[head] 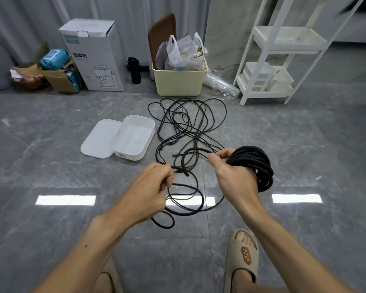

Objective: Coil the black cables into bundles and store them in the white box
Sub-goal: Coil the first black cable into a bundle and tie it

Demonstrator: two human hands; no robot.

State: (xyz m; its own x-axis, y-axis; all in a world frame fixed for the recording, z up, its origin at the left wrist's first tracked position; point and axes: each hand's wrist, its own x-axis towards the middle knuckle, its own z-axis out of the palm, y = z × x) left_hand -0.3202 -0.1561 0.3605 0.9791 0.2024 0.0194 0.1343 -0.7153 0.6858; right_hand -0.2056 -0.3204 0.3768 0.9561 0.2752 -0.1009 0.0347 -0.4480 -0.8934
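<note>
Coiling black cable (190, 157) between right hand (230, 170) and left hand (150, 187).

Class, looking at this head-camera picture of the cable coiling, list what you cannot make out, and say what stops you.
1. Right hand palm side: hidden by its own back and the coiled bundle.
2. How many separate cables make up the loose tangle: strands overlap.
3. Small print on the cardboard carton: too small.
4. Left foot: cut off by the bottom edge and the left forearm.

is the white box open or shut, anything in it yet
Open and empty: the white plastic box sits on the grey floor with its bare inside showing, and its flat white lid lies beside it. No cable is in it.
</note>
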